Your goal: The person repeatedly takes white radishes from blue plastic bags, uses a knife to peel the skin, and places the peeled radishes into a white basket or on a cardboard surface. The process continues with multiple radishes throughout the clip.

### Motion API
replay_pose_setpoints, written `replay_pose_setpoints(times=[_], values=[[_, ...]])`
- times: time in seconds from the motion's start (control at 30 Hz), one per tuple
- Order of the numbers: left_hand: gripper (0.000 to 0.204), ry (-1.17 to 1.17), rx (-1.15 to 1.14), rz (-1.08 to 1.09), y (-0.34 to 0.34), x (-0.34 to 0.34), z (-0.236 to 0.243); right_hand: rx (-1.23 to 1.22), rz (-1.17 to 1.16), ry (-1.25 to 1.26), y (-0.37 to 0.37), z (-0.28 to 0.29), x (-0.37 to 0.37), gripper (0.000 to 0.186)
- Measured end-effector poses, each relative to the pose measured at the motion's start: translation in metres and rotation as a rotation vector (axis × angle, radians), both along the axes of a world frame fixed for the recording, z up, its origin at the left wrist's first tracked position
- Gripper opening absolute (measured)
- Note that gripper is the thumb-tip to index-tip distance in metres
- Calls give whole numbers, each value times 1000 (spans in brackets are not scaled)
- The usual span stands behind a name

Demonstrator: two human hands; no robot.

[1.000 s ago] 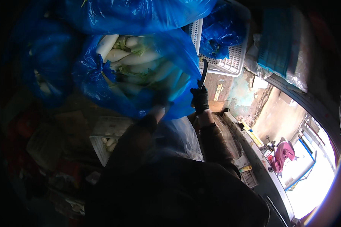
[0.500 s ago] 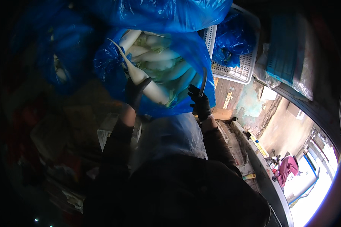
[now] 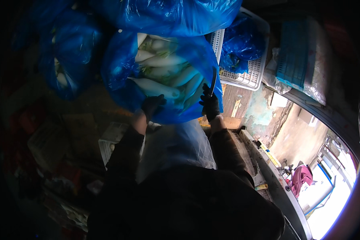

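Observation:
A large blue plastic bag (image 3: 124,90) stands before me, its mouth spread. Inside lie several white daikon radishes (image 3: 161,61) with short green tops. One daikon (image 3: 154,87) rests across the near left of the pile, apart from my fingers. My left hand (image 3: 152,105), in a dark glove, is at the bag's near rim just below that daikon, its fingers apart and holding nothing. On the right side of the bag mouth, my gloved right hand (image 3: 210,105) grips a knife (image 3: 213,81) with its blade pointing up and away.
Another full blue bag (image 3: 176,18) lies beyond, and a further one (image 3: 74,60) at left. Right of the bag stands a white plastic basket (image 3: 248,82) with crumpled blue plastic. A teal crate (image 3: 294,60) is farther right. A clear plastic sheet (image 3: 176,144) covers my front.
My left hand has let go of the daikon, which now lies on the pile, and has drawn back towards me. The right hand still holds the knife and has moved slightly.

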State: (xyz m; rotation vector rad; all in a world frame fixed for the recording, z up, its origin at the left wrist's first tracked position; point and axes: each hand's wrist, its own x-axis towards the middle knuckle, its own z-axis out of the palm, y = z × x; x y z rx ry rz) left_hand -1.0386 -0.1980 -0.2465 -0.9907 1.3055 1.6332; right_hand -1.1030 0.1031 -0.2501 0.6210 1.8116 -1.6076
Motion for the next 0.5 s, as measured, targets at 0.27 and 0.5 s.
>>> replay_pose_setpoints(times=[0.27, 0.5], values=[[57, 846, -1201, -561, -4, -100, -28, -159, -275, 161, 19, 26, -57, 61], [67, 462, -1014, -877, -3, -149, -25, -69, -346, 42, 24, 18, -33, 49]])
